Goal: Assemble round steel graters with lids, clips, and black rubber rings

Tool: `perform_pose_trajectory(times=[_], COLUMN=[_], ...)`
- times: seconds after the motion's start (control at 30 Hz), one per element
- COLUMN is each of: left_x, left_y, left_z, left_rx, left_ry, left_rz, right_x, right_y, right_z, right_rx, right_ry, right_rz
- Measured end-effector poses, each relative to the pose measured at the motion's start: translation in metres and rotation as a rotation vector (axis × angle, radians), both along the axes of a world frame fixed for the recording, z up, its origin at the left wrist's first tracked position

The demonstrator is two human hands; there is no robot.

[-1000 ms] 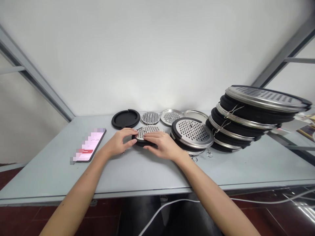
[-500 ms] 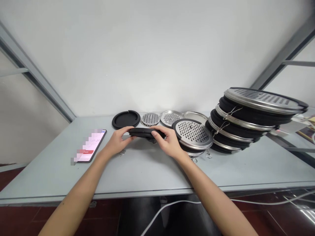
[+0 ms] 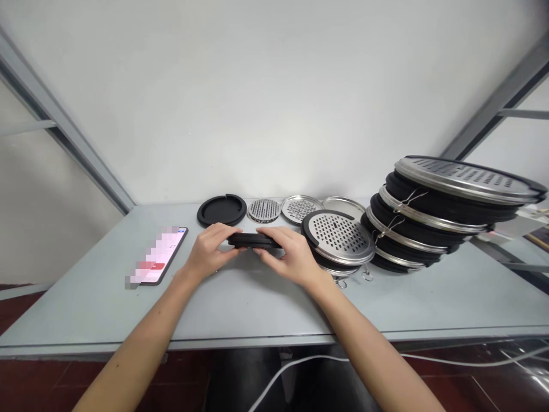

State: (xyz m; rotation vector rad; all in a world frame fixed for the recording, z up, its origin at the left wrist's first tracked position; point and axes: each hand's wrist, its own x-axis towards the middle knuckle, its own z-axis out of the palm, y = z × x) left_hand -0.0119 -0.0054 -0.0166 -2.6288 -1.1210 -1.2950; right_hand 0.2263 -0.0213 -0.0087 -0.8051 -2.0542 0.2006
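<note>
My left hand (image 3: 213,249) and my right hand (image 3: 290,252) grip a black round disc (image 3: 253,240) from either side, fingers over the top and thumbs below. The disc is seen nearly edge-on above the table, so its faces are hidden. Just right of my right hand is a short stack of black-rimmed round pieces, topped by a perforated metal plate (image 3: 341,236). Behind my hands lie a black round tray (image 3: 222,210) with a notched rim, a small slotted metal disc (image 3: 264,209), a perforated metal disc (image 3: 301,208) and a plain metal lid (image 3: 344,206).
A tall leaning stack of black and metal round pieces (image 3: 433,223) with wire clips stands at right. A phone (image 3: 160,257) lies at left on the grey table (image 3: 240,315). Small wire rings (image 3: 368,276) rest near the short stack. A white cable (image 3: 309,358) hangs below the front edge.
The black disc has been levelled and lowered slightly between my hands. My right thumb has shifted from its near edge to underneath. The view has moved a little.
</note>
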Motion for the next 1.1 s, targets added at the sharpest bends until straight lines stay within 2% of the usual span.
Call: perform_pose_trajectory(times=[0.17,0.27,0.4,0.53,0.63,0.7,0.9,1.0,1.1], left_x=[0.002,0.002,0.002,0.003,0.004,0.005,0.003,0.003,0.006], left_y=[-0.001,0.000,0.000,-0.001,-0.002,-0.003,0.000,0.003,0.004], left_z=[-0.002,-0.004,-0.005,-0.003,0.000,0.003,0.004,0.001,-0.001], left_rx=[0.031,0.133,0.291,0.369,0.359,0.339,0.230,0.138,0.085], left_ry=[0.011,0.026,0.017,0.006,-0.026,-0.075,-0.343,-0.344,-0.262], left_rz=[0.038,0.020,-0.010,-0.056,-0.023,0.037,0.339,0.332,0.266], right_x=[0.002,0.006,0.011,0.007,0.005,0.012,0.069,0.095,0.112], right_y=[-0.001,0.000,0.002,0.002,0.002,0.001,-0.009,-0.008,-0.004], right_z=[0.000,0.007,0.033,0.065,0.080,0.087,0.104,0.103,0.091], right_rx=[0.023,0.007,-0.022,-0.109,-0.091,-0.045,0.071,0.129,0.223], right_ry=[-0.075,-0.095,-0.235,-0.544,-0.638,-0.604,-0.360,-0.384,-0.470], right_rz=[-0.055,-0.021,0.040,0.083,0.059,0.047,-0.185,-0.263,-0.285])
